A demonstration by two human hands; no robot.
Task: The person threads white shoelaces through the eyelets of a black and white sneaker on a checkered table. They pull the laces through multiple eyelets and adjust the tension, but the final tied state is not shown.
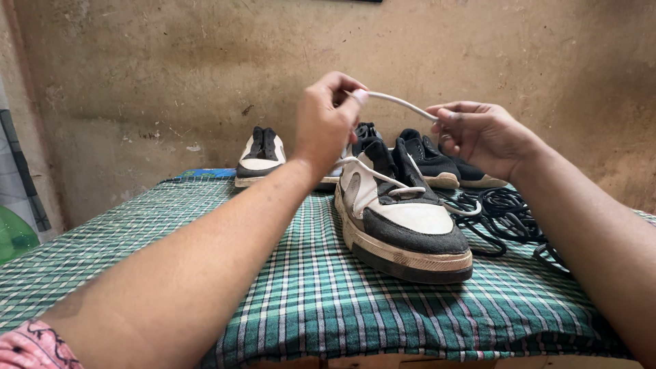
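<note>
A black-and-white sneaker point(403, 222) stands on the green checked cloth point(307, 287), toe toward me. A white shoelace point(400, 102) runs up from its eyelets and stretches between my two hands above the shoe. My left hand point(326, 123) pinches one part of the lace between thumb and fingers. My right hand point(482, 133) pinches the lace's other end, level with the left hand.
Behind the sneaker, against a stained brown wall point(171, 75), stand a matching black-and-white shoe point(261, 160) and a pair of black shoes point(441, 164). A tangle of black laces point(509, 219) lies on the cloth at the right. A green object point(14, 236) sits at the far left.
</note>
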